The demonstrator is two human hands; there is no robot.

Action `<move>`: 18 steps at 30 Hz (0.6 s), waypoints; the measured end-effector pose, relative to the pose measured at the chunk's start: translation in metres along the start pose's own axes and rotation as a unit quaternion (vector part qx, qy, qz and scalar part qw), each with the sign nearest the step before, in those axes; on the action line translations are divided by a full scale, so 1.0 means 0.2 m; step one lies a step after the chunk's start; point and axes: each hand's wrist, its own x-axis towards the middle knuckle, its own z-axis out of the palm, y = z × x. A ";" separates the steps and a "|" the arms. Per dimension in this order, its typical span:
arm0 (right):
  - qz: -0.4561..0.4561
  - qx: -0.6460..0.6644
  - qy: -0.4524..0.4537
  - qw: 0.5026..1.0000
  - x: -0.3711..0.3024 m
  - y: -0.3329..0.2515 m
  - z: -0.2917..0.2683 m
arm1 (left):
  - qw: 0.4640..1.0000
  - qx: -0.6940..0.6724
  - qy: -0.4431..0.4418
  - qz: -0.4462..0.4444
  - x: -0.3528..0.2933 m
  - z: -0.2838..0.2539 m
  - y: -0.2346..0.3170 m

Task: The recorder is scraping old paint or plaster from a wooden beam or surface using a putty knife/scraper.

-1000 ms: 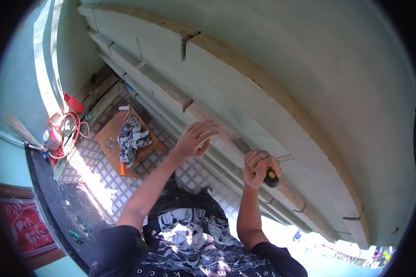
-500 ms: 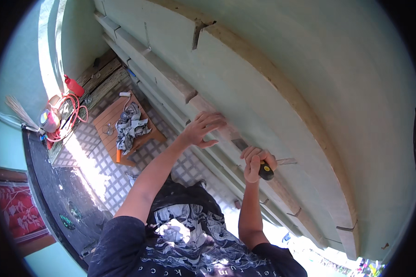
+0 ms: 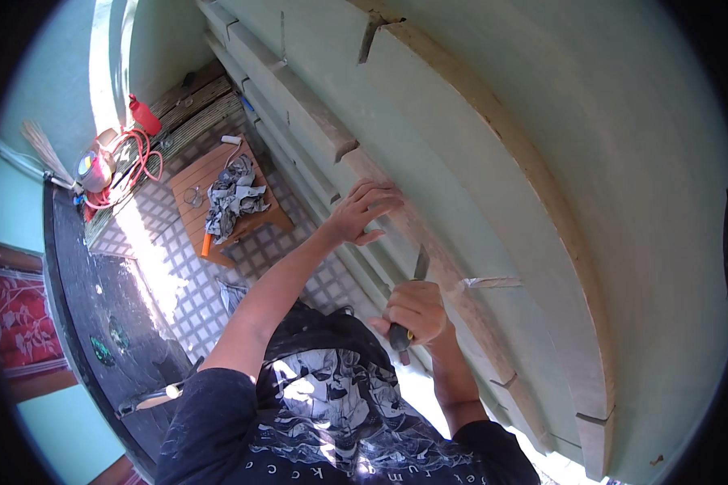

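Note:
My right hand [image 3: 416, 309] is wrapped round the black-and-yellow handle of a putty knife [image 3: 422, 263]. Its flat metal blade points up and away, its tip close to a long ledge [image 3: 479, 323] with a worn, brownish face on the pale green wall. Whether the blade touches the ledge I cannot tell. Farther along that ledge, my left hand [image 3: 362, 212] lies with fingers stretched out against it, holding nothing. The ledge has several dark notches along its length.
Above runs a curved ledge [image 3: 534, 170] with a rough edge. Below left stands a small brown table [image 3: 190, 182] with crumpled newspaper [image 3: 239, 194] and a roller [image 3: 230, 140]. Beyond it lie a red hose [image 3: 141, 153] and a red bottle [image 3: 144, 115]. A black surface [image 3: 89, 283] borders the left.
My right hand has drawn the putty knife down and left, off the ledge towards my body, and turned the blade more upright. My left hand stays at the ledge. The view has shifted slightly.

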 end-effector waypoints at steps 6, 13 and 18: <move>-0.001 -0.035 0.001 0.999 0.03 0.09 0.08 | 0.999 0.018 0.031 -0.013 0.01 0.05 0.04; 0.038 -0.085 -0.055 0.994 -0.04 0.13 0.06 | 0.999 0.017 0.029 -0.025 0.03 0.06 0.06; 0.013 0.018 -0.048 0.999 0.05 -0.04 0.01 | 0.998 0.028 0.034 -0.036 0.00 0.06 0.05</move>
